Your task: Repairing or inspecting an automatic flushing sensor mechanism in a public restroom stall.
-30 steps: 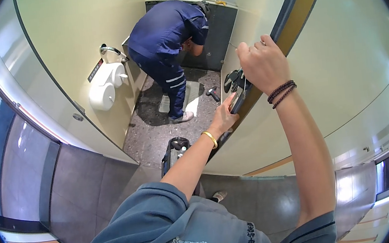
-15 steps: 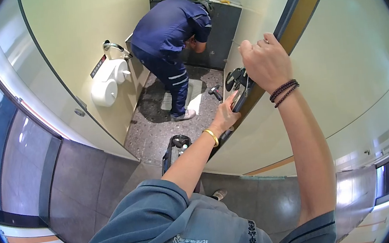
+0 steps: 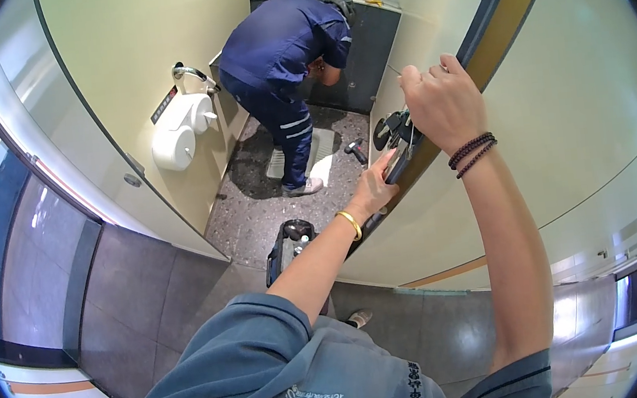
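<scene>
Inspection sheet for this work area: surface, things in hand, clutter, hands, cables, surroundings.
Surface: speckled grey stall floor, partly shadowed.
Job's things: bunch of keys at the edge of the door.
Clutter: dark power tool on the floor; black open-topped container near the left forearm.
Hands: left hand at the door edge, below the keys; right hand curled above, grip hidden.
Cables: nothing seen.
Surroundings: co-worker bent over; white dispenser on wall.

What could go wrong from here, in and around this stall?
The pistol-shaped tool lies on the floor near the shoe of the bent co-worker; a step might land on it.
The left forearm partly covers the open black container, so a foot could knock it unnoticed.
The dark key-like bunch is close beside the right grip and could snag if that grip shifts.
</scene>
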`<state>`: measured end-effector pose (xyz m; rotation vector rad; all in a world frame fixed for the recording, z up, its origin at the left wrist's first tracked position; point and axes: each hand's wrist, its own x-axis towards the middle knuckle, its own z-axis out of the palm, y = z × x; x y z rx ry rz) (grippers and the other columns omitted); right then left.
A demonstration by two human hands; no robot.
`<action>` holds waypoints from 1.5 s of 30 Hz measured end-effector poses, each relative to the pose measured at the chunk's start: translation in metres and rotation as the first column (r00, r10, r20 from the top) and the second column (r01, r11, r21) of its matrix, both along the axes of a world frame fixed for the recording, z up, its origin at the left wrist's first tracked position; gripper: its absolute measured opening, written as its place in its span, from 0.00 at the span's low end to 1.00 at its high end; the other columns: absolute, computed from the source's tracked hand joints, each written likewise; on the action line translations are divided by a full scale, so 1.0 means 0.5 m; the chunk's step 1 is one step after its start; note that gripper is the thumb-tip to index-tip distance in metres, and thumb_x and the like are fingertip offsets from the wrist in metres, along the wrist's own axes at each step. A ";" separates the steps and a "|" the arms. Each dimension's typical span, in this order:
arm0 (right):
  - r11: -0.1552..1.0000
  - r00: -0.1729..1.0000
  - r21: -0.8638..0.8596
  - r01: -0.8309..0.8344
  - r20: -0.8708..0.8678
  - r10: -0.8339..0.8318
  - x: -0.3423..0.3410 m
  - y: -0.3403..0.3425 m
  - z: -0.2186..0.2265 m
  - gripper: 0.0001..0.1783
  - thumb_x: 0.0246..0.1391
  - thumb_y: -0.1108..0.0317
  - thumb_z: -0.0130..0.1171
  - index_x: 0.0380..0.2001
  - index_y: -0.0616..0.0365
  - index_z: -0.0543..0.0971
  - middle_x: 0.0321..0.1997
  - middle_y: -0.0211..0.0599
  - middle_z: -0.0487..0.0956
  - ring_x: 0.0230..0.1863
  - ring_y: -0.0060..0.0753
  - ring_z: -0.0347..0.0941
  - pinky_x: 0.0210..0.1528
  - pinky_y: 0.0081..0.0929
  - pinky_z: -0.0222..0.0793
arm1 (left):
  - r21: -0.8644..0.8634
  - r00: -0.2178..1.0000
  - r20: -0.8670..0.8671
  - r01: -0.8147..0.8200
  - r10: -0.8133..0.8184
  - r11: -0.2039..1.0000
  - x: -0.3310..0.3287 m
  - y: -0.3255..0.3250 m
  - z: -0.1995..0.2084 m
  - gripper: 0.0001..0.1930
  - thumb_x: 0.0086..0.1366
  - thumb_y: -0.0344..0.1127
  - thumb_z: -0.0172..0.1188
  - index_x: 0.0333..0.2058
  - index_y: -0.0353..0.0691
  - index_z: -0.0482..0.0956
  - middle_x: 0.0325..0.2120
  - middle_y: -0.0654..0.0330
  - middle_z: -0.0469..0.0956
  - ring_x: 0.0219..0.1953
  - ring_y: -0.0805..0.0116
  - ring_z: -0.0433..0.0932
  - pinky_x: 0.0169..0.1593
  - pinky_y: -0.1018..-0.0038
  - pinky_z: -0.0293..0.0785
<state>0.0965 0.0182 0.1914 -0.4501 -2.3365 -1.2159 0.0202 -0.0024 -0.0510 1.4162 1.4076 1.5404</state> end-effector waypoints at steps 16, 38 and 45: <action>1.000 1.000 0.015 -0.006 -0.008 0.006 -0.002 -0.004 0.001 0.10 0.53 0.68 0.53 0.18 0.49 0.71 0.15 0.33 0.76 0.21 0.29 0.75 0.42 0.26 0.64 | 0.005 0.980 0.158 0.119 -0.119 0.993 -0.004 0.013 -0.017 0.41 0.52 0.19 0.63 0.65 0.33 0.58 0.52 0.61 0.75 0.50 0.79 0.71 0.54 0.80 0.67; 1.000 1.000 0.012 -0.018 -0.008 0.018 -0.004 -0.008 0.004 0.10 0.50 0.70 0.53 0.17 0.50 0.70 0.14 0.34 0.76 0.20 0.29 0.74 0.40 0.25 0.63 | 0.031 0.993 0.096 0.062 -0.065 0.998 -0.003 0.016 -0.023 0.38 0.51 0.17 0.61 0.62 0.29 0.59 0.54 0.53 0.74 0.53 0.71 0.73 0.57 0.75 0.68; 1.000 1.000 0.010 -0.023 -0.004 0.023 -0.003 -0.001 0.001 0.10 0.49 0.70 0.53 0.16 0.50 0.70 0.14 0.34 0.75 0.20 0.29 0.74 0.39 0.24 0.63 | -0.023 0.993 0.099 0.074 -0.071 0.997 -0.005 0.021 -0.027 0.36 0.51 0.17 0.61 0.61 0.28 0.60 0.55 0.52 0.73 0.54 0.71 0.72 0.58 0.75 0.67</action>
